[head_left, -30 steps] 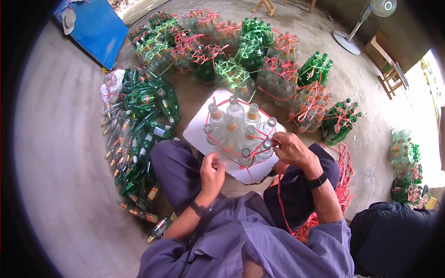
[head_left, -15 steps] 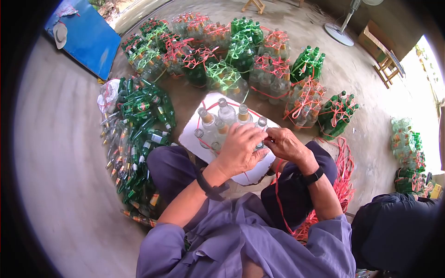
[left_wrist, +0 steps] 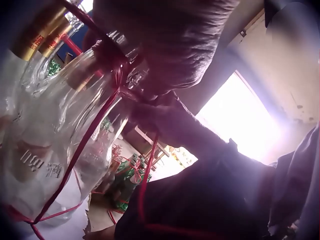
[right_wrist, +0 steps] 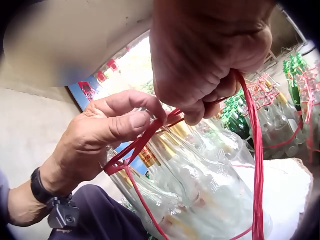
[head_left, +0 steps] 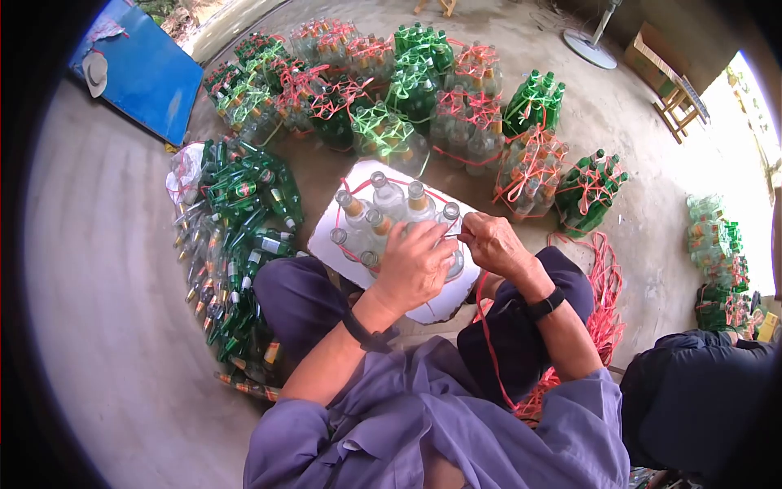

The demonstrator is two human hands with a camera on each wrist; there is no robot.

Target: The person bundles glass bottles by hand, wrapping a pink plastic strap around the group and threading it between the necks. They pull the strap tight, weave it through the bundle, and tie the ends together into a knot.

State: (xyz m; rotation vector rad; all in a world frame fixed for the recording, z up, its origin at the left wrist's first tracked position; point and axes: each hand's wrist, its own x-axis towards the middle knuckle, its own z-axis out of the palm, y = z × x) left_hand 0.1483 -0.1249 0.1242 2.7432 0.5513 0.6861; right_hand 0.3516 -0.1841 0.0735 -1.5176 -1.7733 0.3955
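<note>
Left hand (head_left: 419, 265): over near side of bottle group, fingers bent; right wrist view shows thumb and forefinger pinching red plastic twine (right_wrist: 257, 150) at a bottle neck. Right hand (head_left: 497, 244): fingers curled tight, gripping the same twine just beside the left hand; a length hangs down from its grip. Both hands close together, neither released.

Clear glass bottles (head_left: 389, 196), some with gold neck bands (left_wrist: 37, 37), stand upright in a cluster on a white board (head_left: 448, 301) between the person's bent knees. Twine runs round the cluster at the necks and also low on the bodies. Exact knot or crossing under the fingers: can't tell, hidden.

Red twine heap (head_left: 599, 301) on the floor, beside the right knee. Loose green bottles (head_left: 244, 212) piled at left. Tied bottle bundles (head_left: 466, 126) stand beyond the board. Dark bands on both wrists.
</note>
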